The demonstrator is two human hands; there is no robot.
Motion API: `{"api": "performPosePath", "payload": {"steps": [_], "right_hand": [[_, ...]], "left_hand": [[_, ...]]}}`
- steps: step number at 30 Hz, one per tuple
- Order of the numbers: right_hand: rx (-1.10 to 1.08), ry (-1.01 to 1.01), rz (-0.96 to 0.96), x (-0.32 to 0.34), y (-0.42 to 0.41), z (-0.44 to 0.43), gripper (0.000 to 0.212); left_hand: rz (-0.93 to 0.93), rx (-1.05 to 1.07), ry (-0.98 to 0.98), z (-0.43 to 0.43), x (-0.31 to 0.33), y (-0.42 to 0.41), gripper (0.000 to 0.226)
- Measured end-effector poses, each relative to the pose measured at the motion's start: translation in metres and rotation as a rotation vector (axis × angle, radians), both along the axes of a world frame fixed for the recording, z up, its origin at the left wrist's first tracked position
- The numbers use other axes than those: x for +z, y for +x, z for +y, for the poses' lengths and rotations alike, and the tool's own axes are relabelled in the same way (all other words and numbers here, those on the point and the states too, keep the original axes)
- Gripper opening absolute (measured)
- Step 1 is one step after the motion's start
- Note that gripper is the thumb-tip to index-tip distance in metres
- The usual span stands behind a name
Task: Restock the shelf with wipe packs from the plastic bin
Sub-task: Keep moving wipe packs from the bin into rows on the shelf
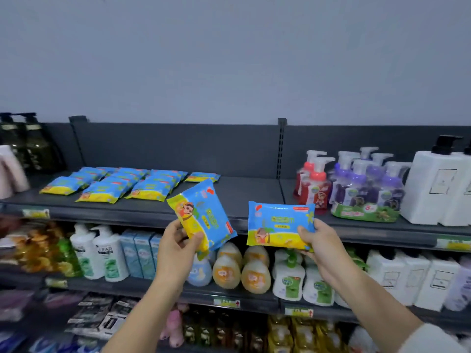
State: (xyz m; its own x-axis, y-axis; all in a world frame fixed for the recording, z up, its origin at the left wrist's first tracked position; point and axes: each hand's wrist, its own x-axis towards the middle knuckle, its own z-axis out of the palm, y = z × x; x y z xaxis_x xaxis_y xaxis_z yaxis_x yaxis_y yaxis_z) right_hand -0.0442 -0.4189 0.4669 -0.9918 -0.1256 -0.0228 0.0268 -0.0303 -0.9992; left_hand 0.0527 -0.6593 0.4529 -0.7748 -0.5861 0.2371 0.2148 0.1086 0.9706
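Two edge-only pinches are likely risking a drop before the top shelf: left hand is pinching the tilted pack, right hand the level pack.

The left hand grips 1 tilted wipe pack by its lower end, thumb across the yellow part of the front. The right hand pinches 1 level wipe pack at its right edge. The 2 packs are held apart, in front of the top shelf. On that shelf, to the left, rows of shelved wipe packs lie flat. To the right stand red pump bottles, purple pump bottles and large white bottles with black pumps. The lower shelf carries white pump bottles and orange rounded bottles.
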Motion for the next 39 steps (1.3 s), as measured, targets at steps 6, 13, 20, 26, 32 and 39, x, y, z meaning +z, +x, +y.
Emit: {"api": "performPosePath", "payload": {"steps": [6,13,20,26,32,39], "right_hand": [[0.023,-0.009,0.006,0.006,0.005,-0.085,0.015],[0.023,-0.048,0.022,0.017,-0.008,-0.152,0.014],[0.03,-0.044,0.023,0.022,-0.054,-0.205,0.016],[0.086,-0.016,0.0,0.02,-0.116,-0.244,0.018],[0.108,-0.052,-0.129,0.019,-0.191,-0.279,0.02],[0.143,-0.044,-0.205,0.011,-0.248,-0.31,0.017]], "left_hand": [[0.004,0.009,0.022,-0.083,0.005,0.011,0.028],[0.027,-0.001,0.041,-0.142,0.009,0.006,0.024],[0.044,0.025,0.042,-0.185,0.011,-0.03,0.024],[0.027,0.088,0.046,-0.217,0.009,-0.08,0.028],[0.001,0.135,0.093,-0.247,0.018,-0.143,0.041],[0.014,0.182,0.126,-0.268,0.017,-0.194,0.04]]}}
